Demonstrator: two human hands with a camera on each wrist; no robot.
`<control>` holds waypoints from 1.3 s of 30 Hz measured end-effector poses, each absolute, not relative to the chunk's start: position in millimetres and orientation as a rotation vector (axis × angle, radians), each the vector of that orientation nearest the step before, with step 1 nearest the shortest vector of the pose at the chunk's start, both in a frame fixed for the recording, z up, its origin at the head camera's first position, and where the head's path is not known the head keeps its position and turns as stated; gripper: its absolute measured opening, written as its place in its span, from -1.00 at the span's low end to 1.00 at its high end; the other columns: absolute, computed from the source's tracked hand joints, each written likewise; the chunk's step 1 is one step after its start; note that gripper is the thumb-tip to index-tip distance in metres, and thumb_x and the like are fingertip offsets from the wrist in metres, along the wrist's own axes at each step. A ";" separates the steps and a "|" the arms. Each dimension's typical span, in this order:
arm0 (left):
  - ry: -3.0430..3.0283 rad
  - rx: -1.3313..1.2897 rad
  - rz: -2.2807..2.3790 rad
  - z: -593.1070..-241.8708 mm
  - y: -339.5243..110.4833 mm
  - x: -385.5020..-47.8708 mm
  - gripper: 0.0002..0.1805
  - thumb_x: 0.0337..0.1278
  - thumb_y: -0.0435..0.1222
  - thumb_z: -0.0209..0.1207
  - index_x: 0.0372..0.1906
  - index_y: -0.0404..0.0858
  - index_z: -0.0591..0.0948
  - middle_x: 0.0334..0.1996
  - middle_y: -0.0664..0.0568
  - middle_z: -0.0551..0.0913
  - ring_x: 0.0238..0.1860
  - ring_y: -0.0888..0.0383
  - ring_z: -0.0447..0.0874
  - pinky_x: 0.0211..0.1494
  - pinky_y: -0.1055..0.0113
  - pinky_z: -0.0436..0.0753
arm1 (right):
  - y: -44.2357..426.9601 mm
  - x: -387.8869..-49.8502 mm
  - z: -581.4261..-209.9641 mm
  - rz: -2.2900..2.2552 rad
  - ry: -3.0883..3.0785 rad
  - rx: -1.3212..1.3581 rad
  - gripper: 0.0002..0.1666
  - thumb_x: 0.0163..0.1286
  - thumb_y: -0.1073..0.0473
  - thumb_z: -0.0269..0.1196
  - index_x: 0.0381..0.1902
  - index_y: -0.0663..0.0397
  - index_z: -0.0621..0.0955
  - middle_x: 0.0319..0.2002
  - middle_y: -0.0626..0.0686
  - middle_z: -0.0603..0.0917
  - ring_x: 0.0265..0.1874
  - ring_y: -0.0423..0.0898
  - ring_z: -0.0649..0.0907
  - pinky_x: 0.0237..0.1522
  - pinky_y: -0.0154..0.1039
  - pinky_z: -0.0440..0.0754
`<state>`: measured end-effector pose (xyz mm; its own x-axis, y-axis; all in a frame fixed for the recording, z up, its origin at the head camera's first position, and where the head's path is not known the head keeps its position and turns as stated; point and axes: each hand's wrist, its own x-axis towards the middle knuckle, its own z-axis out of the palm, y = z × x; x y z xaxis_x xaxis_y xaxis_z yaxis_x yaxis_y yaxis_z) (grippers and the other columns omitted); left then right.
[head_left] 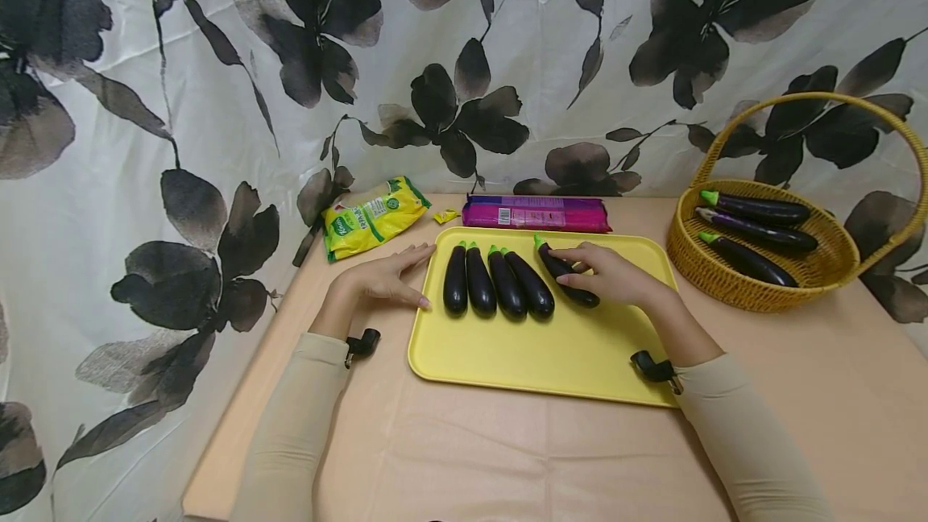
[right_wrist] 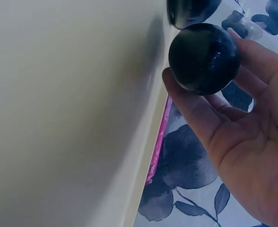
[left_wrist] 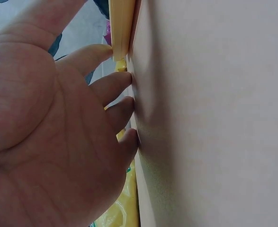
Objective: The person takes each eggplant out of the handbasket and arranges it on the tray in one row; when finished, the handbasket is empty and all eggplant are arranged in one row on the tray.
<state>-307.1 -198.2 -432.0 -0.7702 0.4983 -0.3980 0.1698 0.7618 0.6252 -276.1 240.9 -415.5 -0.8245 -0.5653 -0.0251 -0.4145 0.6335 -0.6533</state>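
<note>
On the yellow tray (head_left: 536,361), several dark eggplants (head_left: 481,284) lie side by side, green stems toward the back. My right hand (head_left: 605,274) holds the rightmost eggplant (head_left: 548,261), which lies tilted beside the row; in the right wrist view the thumb and fingers of the hand (right_wrist: 252,127) are around the round end of the eggplant (right_wrist: 202,59). At the tray's left edge rests my left hand (head_left: 384,276), fingers spread and thumb on the rim. The left wrist view shows that palm (left_wrist: 58,123) holding nothing, a finger against the tray's side (left_wrist: 121,28).
A wicker basket (head_left: 732,284) with a tall handle stands to the right, three eggplants (head_left: 757,234) inside. Behind the tray lie a yellow-green packet (head_left: 373,217), a small yellow wrapper (head_left: 445,216) and a purple-pink package (head_left: 536,214). A floral cloth (head_left: 449,22) hangs behind the table.
</note>
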 end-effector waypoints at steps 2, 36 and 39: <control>2.397 0.501 0.778 -432.0 -198.2 -307.0 0.37 -0.15 0.25 0.55 0.71 0.19 -0.05 0.72 0.21 -0.19 0.73 0.05 -0.43 0.73 -0.15 -0.27 | 239.4 -275.0 -416.4 -0.948 2.609 -0.802 -0.36 0.53 0.07 0.30 0.50 0.06 0.48 -0.01 0.16 0.63 0.00 0.07 0.68 -0.04 -0.11 0.64; 2.396 0.521 0.762 -430.3 -198.0 -306.1 0.39 -0.16 0.26 0.55 0.71 0.18 -0.07 0.73 0.18 -0.21 0.73 0.01 -0.43 0.72 -0.19 -0.29 | 230.8 -272.0 -414.6 -0.846 2.614 -0.825 -0.36 0.53 0.02 0.30 0.47 0.13 0.51 0.01 0.14 0.71 -0.17 -0.06 0.60 -0.18 -0.19 0.53; 2.396 0.523 0.762 -430.5 -198.2 -306.5 0.39 -0.16 0.27 0.54 0.71 0.18 -0.08 0.73 0.19 -0.20 0.73 0.02 -0.43 0.72 -0.18 -0.28 | 230.3 -271.7 -414.2 -0.848 2.608 -0.822 -0.36 0.53 0.03 0.30 0.47 0.12 0.51 0.00 0.13 0.71 -0.20 -0.06 0.58 -0.21 -0.19 0.53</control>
